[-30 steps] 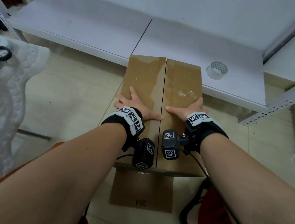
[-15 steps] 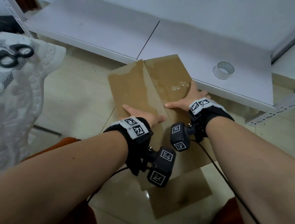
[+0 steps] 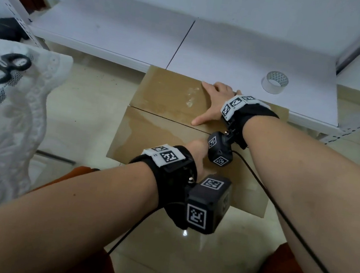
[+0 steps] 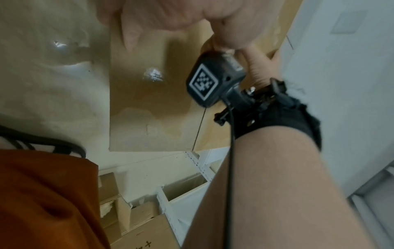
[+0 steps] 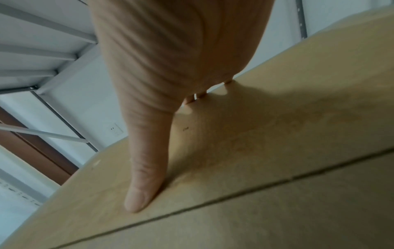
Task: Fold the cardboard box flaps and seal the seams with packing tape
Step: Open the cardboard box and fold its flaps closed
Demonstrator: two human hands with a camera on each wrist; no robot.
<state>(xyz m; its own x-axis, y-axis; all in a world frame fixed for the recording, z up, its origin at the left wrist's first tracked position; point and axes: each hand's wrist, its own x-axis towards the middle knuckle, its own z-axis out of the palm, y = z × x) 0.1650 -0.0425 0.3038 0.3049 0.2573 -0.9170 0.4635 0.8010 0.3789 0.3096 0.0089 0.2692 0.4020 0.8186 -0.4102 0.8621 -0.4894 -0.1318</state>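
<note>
Brown cardboard box (image 3: 166, 112) has swung about a quarter turn on the tiled floor (image 3: 87, 107) in the last second: the centre seam (image 3: 167, 118) between the two top flaps ran away from me, now it runs left-right across my view. Both flaps lie flat and closed, no tape on the seam that I can see.

Left to right:
- Black-handled scissors (image 3: 5, 67) on the white lace cloth (image 3: 5, 128), far left, untouched.
- My left hand (image 3: 197, 154) is on the near flap, mostly hidden behind the wrist camera; the left wrist view shows fingers (image 4: 130, 35) bent loosely over the cardboard, gripping nothing.
- My right hand (image 3: 214, 104) lies flat and spread on the far flap, thumb (image 5: 145, 176) pressed just beside the seam.
- Clear packing tape roll (image 3: 274, 82) stands on the low white shelf (image 3: 119, 31), just past the box's far right edge, near my right hand.

My read: folding done, box reoriented for taping. Next, one hand pins the flaps while the other reaches for the roll. Risk: flaps spring open if both lift.
</note>
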